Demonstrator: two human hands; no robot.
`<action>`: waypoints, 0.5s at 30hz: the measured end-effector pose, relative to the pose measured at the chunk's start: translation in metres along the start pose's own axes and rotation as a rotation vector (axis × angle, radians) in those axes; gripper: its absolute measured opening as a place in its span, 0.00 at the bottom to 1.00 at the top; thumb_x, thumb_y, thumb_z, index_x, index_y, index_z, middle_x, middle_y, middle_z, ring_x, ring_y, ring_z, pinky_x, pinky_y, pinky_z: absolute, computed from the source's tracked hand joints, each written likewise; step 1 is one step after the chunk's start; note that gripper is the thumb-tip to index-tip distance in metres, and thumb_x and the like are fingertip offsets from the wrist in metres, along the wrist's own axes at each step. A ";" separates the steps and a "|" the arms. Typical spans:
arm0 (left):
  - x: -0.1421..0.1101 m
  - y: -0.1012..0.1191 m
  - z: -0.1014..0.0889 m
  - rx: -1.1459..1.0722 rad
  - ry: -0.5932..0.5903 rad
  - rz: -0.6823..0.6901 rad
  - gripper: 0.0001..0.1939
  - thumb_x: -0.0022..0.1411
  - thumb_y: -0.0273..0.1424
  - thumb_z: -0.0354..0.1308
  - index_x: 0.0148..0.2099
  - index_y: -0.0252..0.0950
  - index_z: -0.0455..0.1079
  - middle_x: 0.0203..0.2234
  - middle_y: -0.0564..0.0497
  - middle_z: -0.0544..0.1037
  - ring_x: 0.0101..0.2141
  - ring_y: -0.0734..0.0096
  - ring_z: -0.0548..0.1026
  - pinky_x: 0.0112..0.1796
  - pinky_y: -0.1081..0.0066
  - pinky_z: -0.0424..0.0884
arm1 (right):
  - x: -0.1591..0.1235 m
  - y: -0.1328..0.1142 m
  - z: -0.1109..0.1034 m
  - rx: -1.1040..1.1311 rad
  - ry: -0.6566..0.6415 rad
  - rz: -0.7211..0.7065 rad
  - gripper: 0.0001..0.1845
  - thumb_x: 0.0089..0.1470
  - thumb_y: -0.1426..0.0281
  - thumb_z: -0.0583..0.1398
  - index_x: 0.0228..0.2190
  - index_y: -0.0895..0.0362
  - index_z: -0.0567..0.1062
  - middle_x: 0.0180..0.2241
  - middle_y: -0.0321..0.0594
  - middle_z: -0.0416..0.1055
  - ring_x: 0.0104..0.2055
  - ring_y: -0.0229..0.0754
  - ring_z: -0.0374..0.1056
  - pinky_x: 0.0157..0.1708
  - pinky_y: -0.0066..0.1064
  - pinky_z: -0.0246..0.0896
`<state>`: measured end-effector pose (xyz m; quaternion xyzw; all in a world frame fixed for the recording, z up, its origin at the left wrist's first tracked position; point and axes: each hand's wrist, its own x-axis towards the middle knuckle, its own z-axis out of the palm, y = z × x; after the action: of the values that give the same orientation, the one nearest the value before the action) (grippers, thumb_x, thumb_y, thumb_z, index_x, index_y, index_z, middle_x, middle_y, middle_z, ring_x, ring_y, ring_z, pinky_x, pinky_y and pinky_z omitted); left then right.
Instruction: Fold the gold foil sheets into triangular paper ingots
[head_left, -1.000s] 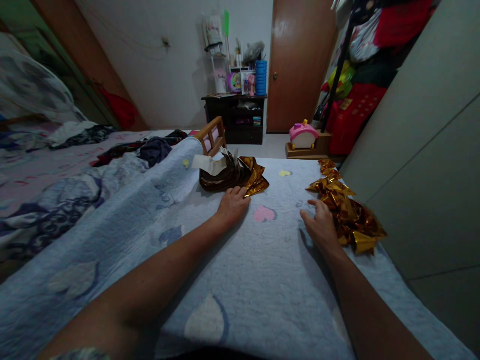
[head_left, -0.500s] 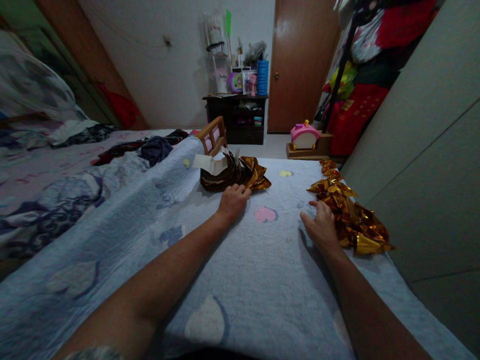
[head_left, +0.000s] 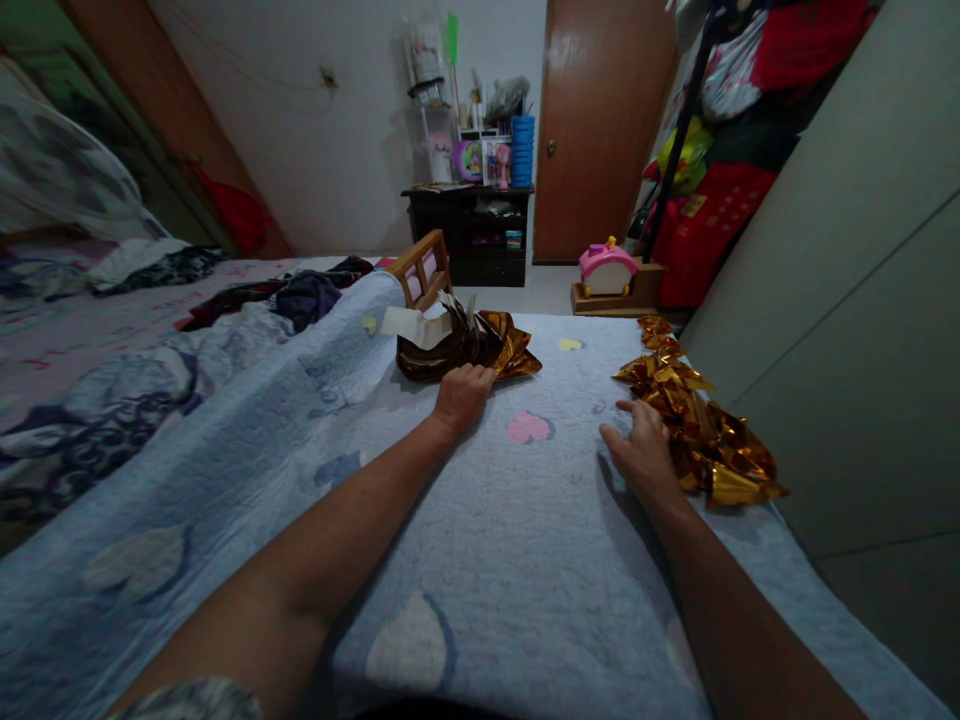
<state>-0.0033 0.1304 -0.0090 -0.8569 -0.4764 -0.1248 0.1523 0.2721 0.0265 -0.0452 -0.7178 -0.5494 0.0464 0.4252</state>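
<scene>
A bundle of layered gold-and-brown foil sheets lies on the bed, with white paper strips sticking up from its left end. At its near edge, my left hand has its fingers curled closed against the foil; the fingertips are partly hidden. My right hand is held over the quilt with thumb and index finger apart and nothing between them. Just to its right is a long heap of shiny folded gold foil pieces, running along the right side of the bed.
The pale blue quilt with heart prints covers the bed. A wooden rail stands behind the bundle. Rumpled clothes lie to the left. A pale cabinet borders the right side, and a pink toy is beyond the far edge.
The left hand's fingers look slightly more curled at the bundle's edge. The right hand stays in place beside the heap. The view has shifted slightly.
</scene>
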 end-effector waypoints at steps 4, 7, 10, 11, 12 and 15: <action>0.000 0.000 -0.003 -0.016 0.010 0.022 0.12 0.69 0.23 0.50 0.42 0.32 0.76 0.37 0.39 0.78 0.41 0.54 0.73 0.39 0.60 0.64 | -0.001 0.000 0.000 0.005 0.003 -0.007 0.21 0.47 0.61 0.57 0.43 0.55 0.72 0.53 0.54 0.66 0.60 0.60 0.59 0.61 0.55 0.50; 0.002 -0.001 -0.007 -0.021 0.019 0.043 0.11 0.69 0.25 0.51 0.41 0.33 0.77 0.39 0.39 0.78 0.43 0.54 0.72 0.41 0.58 0.65 | -0.001 -0.001 0.000 -0.007 0.005 -0.018 0.20 0.47 0.62 0.57 0.43 0.55 0.72 0.52 0.54 0.66 0.60 0.60 0.58 0.61 0.55 0.50; 0.003 -0.004 -0.010 -0.017 0.034 0.058 0.12 0.69 0.26 0.52 0.42 0.35 0.77 0.42 0.40 0.78 0.45 0.53 0.71 0.44 0.57 0.64 | -0.002 -0.002 0.001 -0.027 0.002 -0.015 0.21 0.47 0.62 0.57 0.44 0.56 0.72 0.53 0.55 0.65 0.60 0.60 0.58 0.61 0.54 0.51; 0.002 -0.004 -0.012 -0.010 0.048 0.066 0.12 0.70 0.27 0.52 0.42 0.36 0.77 0.43 0.40 0.78 0.45 0.53 0.70 0.45 0.56 0.64 | -0.003 -0.003 0.001 -0.034 0.001 -0.011 0.22 0.47 0.62 0.57 0.44 0.56 0.73 0.54 0.55 0.64 0.60 0.60 0.58 0.60 0.54 0.52; 0.002 -0.005 -0.013 -0.004 0.068 0.076 0.12 0.70 0.28 0.52 0.42 0.36 0.77 0.44 0.41 0.78 0.46 0.53 0.70 0.46 0.55 0.64 | -0.004 -0.004 0.002 -0.040 0.001 -0.011 0.22 0.47 0.62 0.57 0.44 0.56 0.73 0.54 0.55 0.64 0.60 0.61 0.58 0.60 0.54 0.52; -0.001 -0.004 -0.018 -0.005 0.135 0.129 0.11 0.70 0.28 0.52 0.43 0.38 0.77 0.47 0.42 0.77 0.48 0.53 0.69 0.49 0.54 0.63 | -0.006 -0.006 0.003 -0.059 0.006 -0.029 0.22 0.48 0.63 0.57 0.45 0.56 0.73 0.54 0.55 0.64 0.60 0.61 0.58 0.59 0.55 0.53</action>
<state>-0.0087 0.1247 0.0079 -0.8759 -0.4084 -0.1733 0.1896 0.2634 0.0237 -0.0455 -0.7222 -0.5596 0.0220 0.4059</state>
